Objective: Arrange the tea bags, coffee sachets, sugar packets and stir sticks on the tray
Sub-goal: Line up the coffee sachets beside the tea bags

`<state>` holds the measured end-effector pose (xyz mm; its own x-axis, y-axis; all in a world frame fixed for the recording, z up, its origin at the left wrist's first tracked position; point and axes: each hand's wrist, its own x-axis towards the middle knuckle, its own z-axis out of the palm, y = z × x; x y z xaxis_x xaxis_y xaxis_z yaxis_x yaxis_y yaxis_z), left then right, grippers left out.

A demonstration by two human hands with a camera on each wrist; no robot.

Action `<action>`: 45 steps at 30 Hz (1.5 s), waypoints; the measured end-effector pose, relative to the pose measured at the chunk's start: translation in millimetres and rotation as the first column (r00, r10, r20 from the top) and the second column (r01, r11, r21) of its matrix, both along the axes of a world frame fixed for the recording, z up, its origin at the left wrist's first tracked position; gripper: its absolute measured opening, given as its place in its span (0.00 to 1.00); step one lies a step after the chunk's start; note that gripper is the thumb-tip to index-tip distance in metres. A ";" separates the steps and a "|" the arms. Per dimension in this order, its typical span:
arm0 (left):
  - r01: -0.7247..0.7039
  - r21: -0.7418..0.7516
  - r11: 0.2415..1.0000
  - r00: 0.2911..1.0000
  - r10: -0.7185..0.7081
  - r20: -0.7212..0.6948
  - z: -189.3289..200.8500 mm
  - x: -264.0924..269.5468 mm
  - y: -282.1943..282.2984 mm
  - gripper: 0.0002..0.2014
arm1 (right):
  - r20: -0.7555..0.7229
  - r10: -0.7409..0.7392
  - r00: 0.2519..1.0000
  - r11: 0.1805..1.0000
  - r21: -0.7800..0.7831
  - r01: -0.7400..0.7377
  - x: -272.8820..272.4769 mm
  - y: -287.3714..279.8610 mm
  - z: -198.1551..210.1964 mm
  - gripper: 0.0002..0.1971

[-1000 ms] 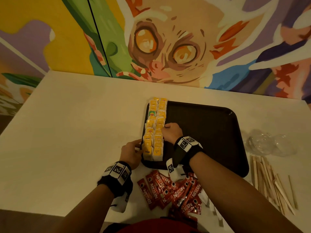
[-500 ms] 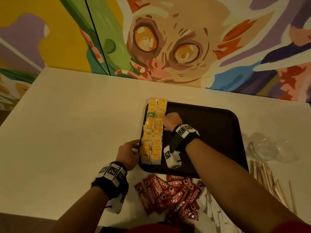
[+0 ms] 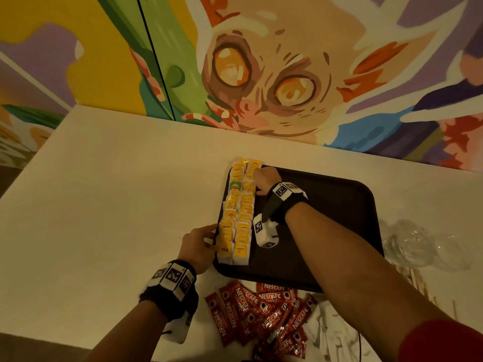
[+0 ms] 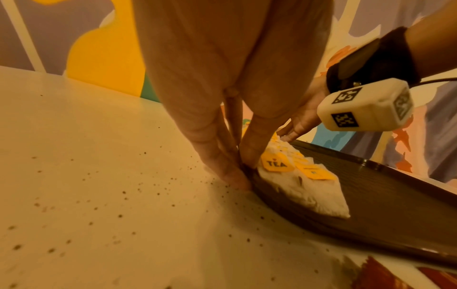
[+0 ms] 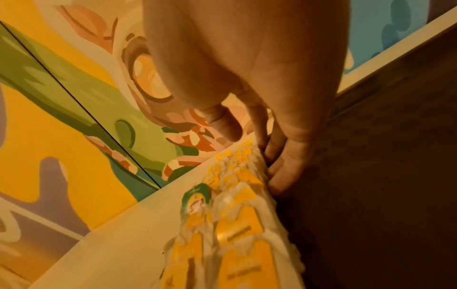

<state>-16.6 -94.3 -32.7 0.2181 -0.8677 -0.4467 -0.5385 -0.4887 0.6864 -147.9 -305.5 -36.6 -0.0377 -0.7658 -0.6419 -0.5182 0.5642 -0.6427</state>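
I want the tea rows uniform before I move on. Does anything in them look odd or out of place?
One green-tagged tea bag sits in the left row among the yellow-tagged tea bags, toward the tray's far end. Dark specks dot the table beside the tray's left rim.

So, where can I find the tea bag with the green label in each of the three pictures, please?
Head: the green-label tea bag lies in the left row of tea bags, third from the far end, left of the right hand.
Left wrist: not visible.
Right wrist: centre, its green label is left of the fingertips.
Shared landmark: the dark tray.
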 end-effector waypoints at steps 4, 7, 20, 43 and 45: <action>-0.011 0.011 1.000 1.000 0.011 -0.013 -0.7 1.1 0.3 0.26 | 0.024 0.024 0.999 1.000 -0.016 -0.023 -4.1 -1.9 3.5 0.16; 0.000 0.014 1.000 1.000 0.000 -0.013 -0.3 0.4 1.6 0.25 | 0.037 -0.012 0.999 0.999 -0.029 0.013 -17.5 11.5 15.3 0.18; 0.141 -0.157 0.977 0.987 -0.127 0.096 0.0 1.8 36.4 0.15 | -0.055 0.513 0.857 0.835 -0.199 -0.513 -141.3 171.8 50.1 0.13; 0.805 0.178 0.566 0.399 -0.738 0.544 -4.3 -46.6 64.0 0.17 | -0.511 0.699 0.500 0.531 -0.098 -0.842 -137.8 248.7 15.2 0.14; 0.805 0.144 0.576 0.430 -0.732 0.529 -3.4 -41.6 63.0 0.15 | -0.498 0.688 0.528 0.558 -0.101 -0.823 -138.2 248.6 15.4 0.11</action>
<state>-58.2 -31.3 -36.1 -0.4214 -0.8220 -0.3831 -0.9059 0.3621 0.2194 -286.1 -56.9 -21.2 0.4770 -0.7512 -0.4563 -0.8720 -0.3396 -0.3525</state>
